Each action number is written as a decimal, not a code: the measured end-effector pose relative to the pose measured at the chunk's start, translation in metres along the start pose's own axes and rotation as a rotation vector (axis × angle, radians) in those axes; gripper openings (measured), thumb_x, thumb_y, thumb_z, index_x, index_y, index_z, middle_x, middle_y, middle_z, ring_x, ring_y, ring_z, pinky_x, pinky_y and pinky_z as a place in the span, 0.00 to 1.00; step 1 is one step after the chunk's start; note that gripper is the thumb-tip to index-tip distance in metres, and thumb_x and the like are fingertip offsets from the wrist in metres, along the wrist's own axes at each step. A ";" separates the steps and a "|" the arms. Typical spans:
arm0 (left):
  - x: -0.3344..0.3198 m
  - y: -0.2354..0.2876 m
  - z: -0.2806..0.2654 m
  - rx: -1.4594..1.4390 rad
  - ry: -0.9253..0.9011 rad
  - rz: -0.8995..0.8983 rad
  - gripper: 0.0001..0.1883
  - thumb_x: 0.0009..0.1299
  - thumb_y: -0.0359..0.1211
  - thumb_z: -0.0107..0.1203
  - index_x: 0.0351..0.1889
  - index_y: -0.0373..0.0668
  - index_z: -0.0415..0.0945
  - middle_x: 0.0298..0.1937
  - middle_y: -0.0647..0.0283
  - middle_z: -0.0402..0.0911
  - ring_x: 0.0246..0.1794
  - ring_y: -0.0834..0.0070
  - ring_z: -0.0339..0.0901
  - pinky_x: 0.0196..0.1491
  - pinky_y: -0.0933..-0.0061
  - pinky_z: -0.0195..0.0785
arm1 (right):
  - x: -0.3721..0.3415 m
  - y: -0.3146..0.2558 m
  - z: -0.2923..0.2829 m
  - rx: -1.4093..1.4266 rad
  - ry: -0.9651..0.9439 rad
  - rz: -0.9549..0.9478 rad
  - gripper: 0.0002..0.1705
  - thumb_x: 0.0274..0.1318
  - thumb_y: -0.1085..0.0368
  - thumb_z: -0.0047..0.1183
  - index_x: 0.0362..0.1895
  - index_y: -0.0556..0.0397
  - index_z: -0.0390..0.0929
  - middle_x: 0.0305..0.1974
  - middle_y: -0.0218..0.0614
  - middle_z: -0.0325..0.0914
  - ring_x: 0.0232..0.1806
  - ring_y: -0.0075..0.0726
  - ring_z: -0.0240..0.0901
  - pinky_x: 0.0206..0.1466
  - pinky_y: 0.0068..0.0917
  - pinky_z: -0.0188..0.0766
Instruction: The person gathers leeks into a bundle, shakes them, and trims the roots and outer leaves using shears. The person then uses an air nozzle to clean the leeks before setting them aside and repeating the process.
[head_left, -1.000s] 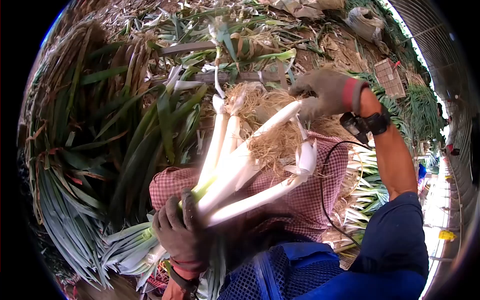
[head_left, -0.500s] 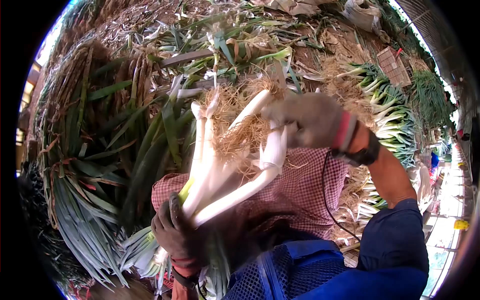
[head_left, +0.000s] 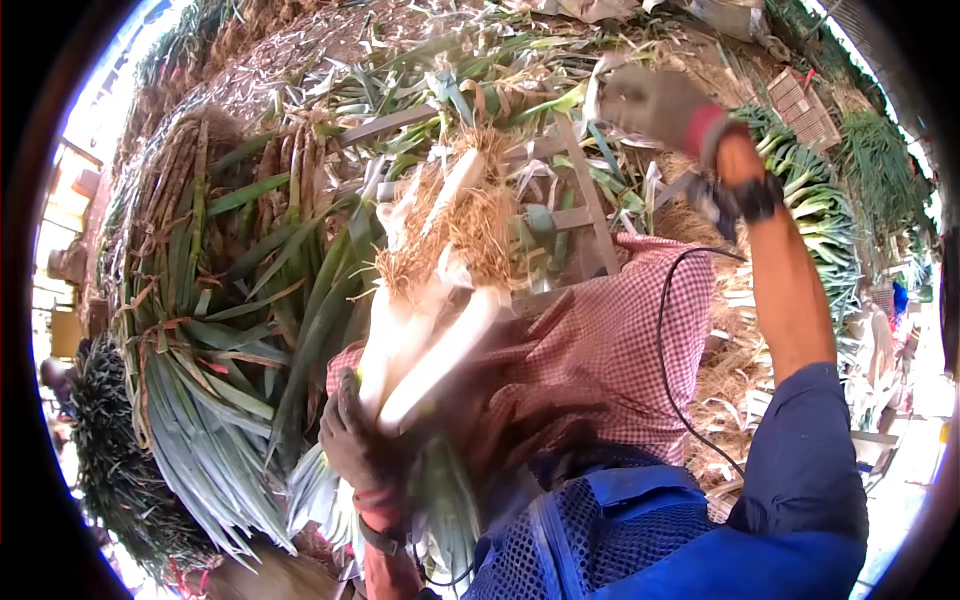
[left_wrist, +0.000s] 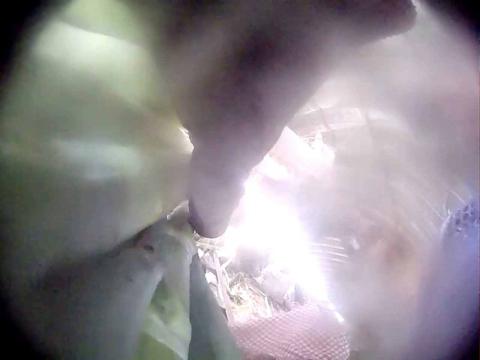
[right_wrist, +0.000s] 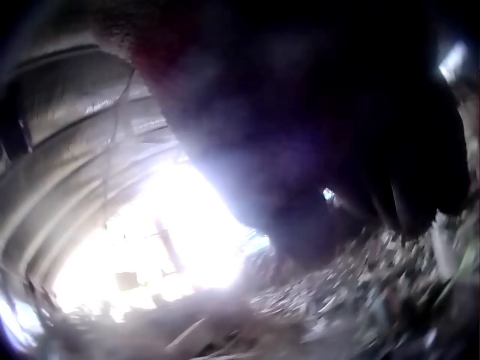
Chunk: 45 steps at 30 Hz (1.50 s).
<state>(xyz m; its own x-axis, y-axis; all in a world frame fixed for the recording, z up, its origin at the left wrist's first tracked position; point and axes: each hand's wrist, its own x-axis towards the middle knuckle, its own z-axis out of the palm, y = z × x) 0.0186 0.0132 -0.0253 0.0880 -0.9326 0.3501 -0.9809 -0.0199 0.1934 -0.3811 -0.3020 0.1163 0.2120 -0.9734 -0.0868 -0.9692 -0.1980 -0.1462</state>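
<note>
In the head view my gloved left hand point(head_left: 355, 440) grips a small bunch of leeks point(head_left: 440, 360) around their lower shafts. The white ends point up and away, topped by shaggy brown roots point(head_left: 485, 235); green leaves point(head_left: 445, 500) hang below the hand. A gloved finger point(left_wrist: 217, 172) lies against pale green leaf in the left wrist view. My gloved right hand point(head_left: 655, 110) is stretched out to the upper right, apart from the bunch. Its curled fingers pinch a pale strip of leek skin point(head_left: 594, 90), blurred by motion.
A large heap of leeks point(head_left: 200, 370) lies at the left. Checked cloth point(head_left: 620, 330) covers the lap, crossed by a black cable point(head_left: 665, 340). Beyond it are a wooden frame point(head_left: 590, 190) and ground strewn with leaf scraps point(head_left: 330, 65). More leeks point(head_left: 820, 215) line the right, near a crate point(head_left: 803, 108).
My right hand has moved from the leeks' root ends to the upper right, pulling off a loose outer skin. The left hand keeps its grip, and the bunch stands more upright.
</note>
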 end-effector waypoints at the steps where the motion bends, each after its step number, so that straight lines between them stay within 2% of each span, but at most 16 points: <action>1: 0.001 0.002 -0.002 -0.066 -0.014 -0.032 0.67 0.39 0.58 0.87 0.77 0.39 0.67 0.65 0.44 0.80 0.62 0.41 0.78 0.65 0.43 0.72 | -0.018 -0.017 0.017 0.073 -0.257 -0.101 0.30 0.74 0.45 0.59 0.69 0.49 0.80 0.51 0.44 0.88 0.53 0.46 0.86 0.63 0.49 0.81; 4: 0.004 0.003 -0.005 -0.107 -0.080 -0.109 0.64 0.44 0.53 0.87 0.78 0.38 0.66 0.67 0.44 0.79 0.64 0.41 0.78 0.66 0.45 0.72 | -0.079 -0.068 0.074 0.452 -0.655 -0.295 0.24 0.74 0.50 0.60 0.59 0.55 0.84 0.49 0.39 0.89 0.51 0.38 0.86 0.67 0.45 0.80; 8: 0.017 0.010 -0.009 -0.303 -0.097 -0.305 0.48 0.61 0.46 0.81 0.76 0.38 0.70 0.62 0.49 0.84 0.62 0.57 0.83 0.66 0.57 0.74 | -0.106 -0.112 0.199 0.550 -0.539 -0.382 0.29 0.75 0.57 0.62 0.72 0.59 0.74 0.49 0.40 0.90 0.49 0.41 0.88 0.57 0.44 0.85; 10: 0.019 0.015 -0.006 -0.417 -0.049 -0.337 0.43 0.67 0.48 0.78 0.74 0.38 0.72 0.58 0.52 0.87 0.57 0.62 0.85 0.61 0.60 0.77 | -0.103 -0.142 0.232 1.443 -0.778 -0.211 0.32 0.73 0.60 0.66 0.73 0.58 0.71 0.45 0.41 0.89 0.39 0.34 0.87 0.42 0.35 0.85; 15: 0.030 0.014 -0.014 -0.238 -0.113 -0.333 0.40 0.71 0.53 0.73 0.74 0.41 0.74 0.57 0.53 0.87 0.56 0.63 0.85 0.59 0.61 0.78 | -0.109 -0.178 0.261 2.129 -0.655 -0.083 0.33 0.66 0.61 0.72 0.71 0.54 0.75 0.45 0.38 0.88 0.37 0.30 0.83 0.39 0.28 0.80; 19: 0.044 0.019 -0.019 -0.321 -0.147 -0.376 0.38 0.74 0.54 0.70 0.74 0.40 0.72 0.55 0.55 0.87 0.52 0.68 0.85 0.57 0.64 0.78 | -0.127 -0.167 0.210 1.990 -0.728 -0.134 0.25 0.65 0.59 0.72 0.62 0.55 0.83 0.48 0.31 0.89 0.52 0.33 0.83 0.62 0.34 0.78; 27: 0.062 0.015 -0.015 -0.702 -0.265 -0.419 0.35 0.78 0.48 0.68 0.75 0.38 0.70 0.57 0.60 0.85 0.53 0.76 0.80 0.59 0.71 0.74 | -0.112 -0.198 0.221 1.675 -0.532 -0.287 0.25 0.67 0.55 0.71 0.61 0.58 0.86 0.56 0.42 0.89 0.58 0.34 0.85 0.65 0.35 0.80; 29: 0.063 0.024 -0.021 -0.590 -0.253 -0.392 0.35 0.79 0.48 0.67 0.75 0.37 0.70 0.57 0.60 0.85 0.54 0.75 0.80 0.58 0.72 0.74 | -0.118 -0.204 0.222 1.913 -0.468 -0.339 0.32 0.69 0.49 0.70 0.65 0.60 0.82 0.56 0.43 0.88 0.57 0.42 0.86 0.67 0.39 0.79; 31: 0.065 0.026 -0.023 -0.664 -0.301 -0.447 0.36 0.79 0.49 0.67 0.77 0.37 0.68 0.59 0.60 0.85 0.56 0.74 0.80 0.60 0.70 0.74 | -0.134 -0.206 0.171 1.655 -0.561 -0.178 0.35 0.73 0.43 0.63 0.67 0.61 0.79 0.57 0.49 0.87 0.55 0.52 0.86 0.69 0.43 0.78; 32: 0.056 -0.002 -0.008 -0.583 -0.255 -0.308 0.40 0.78 0.49 0.64 0.83 0.45 0.62 0.53 0.57 0.88 0.48 0.68 0.86 0.52 0.66 0.81 | -0.133 -0.212 0.167 1.580 -0.476 -0.310 0.39 0.73 0.40 0.61 0.69 0.62 0.75 0.58 0.54 0.85 0.58 0.56 0.85 0.71 0.45 0.76; 34: 0.055 -0.001 -0.018 -0.794 -0.287 -0.369 0.44 0.77 0.48 0.66 0.85 0.46 0.56 0.54 0.57 0.87 0.49 0.66 0.86 0.52 0.66 0.81 | -0.132 -0.226 0.169 1.505 -0.385 -0.434 0.43 0.73 0.36 0.58 0.71 0.64 0.71 0.59 0.58 0.83 0.60 0.60 0.83 0.72 0.46 0.75; 37: 0.039 0.001 -0.028 -1.139 -0.456 -0.301 0.58 0.70 0.38 0.77 0.88 0.40 0.43 0.82 0.56 0.63 0.77 0.62 0.68 0.76 0.64 0.67 | -0.125 -0.248 0.184 1.263 -0.248 -0.312 0.56 0.70 0.30 0.57 0.71 0.74 0.59 0.57 0.66 0.81 0.56 0.67 0.84 0.65 0.51 0.77; 39: 0.024 0.014 -0.029 -0.929 -0.286 -0.062 0.74 0.55 0.37 0.86 0.89 0.40 0.36 0.85 0.53 0.57 0.81 0.56 0.63 0.80 0.61 0.62 | -0.130 -0.249 0.173 1.215 -0.083 -0.288 0.61 0.68 0.27 0.56 0.70 0.78 0.56 0.53 0.67 0.83 0.51 0.70 0.86 0.60 0.53 0.79; 41: 0.023 0.029 -0.024 -0.299 -0.168 -0.148 0.80 0.47 0.38 0.89 0.88 0.37 0.34 0.84 0.47 0.58 0.82 0.52 0.61 0.83 0.58 0.57 | -0.130 -0.250 0.163 1.058 -0.286 -0.267 0.60 0.68 0.27 0.57 0.72 0.76 0.56 0.49 0.62 0.85 0.50 0.68 0.87 0.59 0.51 0.80; 44: 0.032 0.023 -0.021 -0.206 -0.171 -0.153 0.80 0.43 0.39 0.89 0.88 0.37 0.39 0.78 0.48 0.67 0.77 0.54 0.69 0.78 0.58 0.66 | -0.122 -0.246 0.152 0.854 -0.387 -0.392 0.55 0.68 0.29 0.58 0.72 0.70 0.61 0.47 0.58 0.87 0.50 0.65 0.87 0.57 0.50 0.82; 45: 0.029 0.015 -0.017 -0.469 -0.206 -0.333 0.76 0.43 0.39 0.88 0.87 0.37 0.44 0.74 0.50 0.71 0.72 0.56 0.73 0.73 0.59 0.71 | -0.118 -0.241 0.145 0.804 -0.397 -0.432 0.54 0.69 0.30 0.58 0.73 0.68 0.62 0.47 0.57 0.87 0.50 0.64 0.88 0.57 0.50 0.82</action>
<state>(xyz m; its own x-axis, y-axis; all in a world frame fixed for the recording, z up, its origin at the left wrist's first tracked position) 0.0091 -0.0084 0.0037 0.2958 -0.9549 0.0263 -0.7216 -0.2053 0.6612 -0.1547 -0.1227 0.0189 0.6957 -0.6978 -0.1707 -0.4568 -0.2462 -0.8548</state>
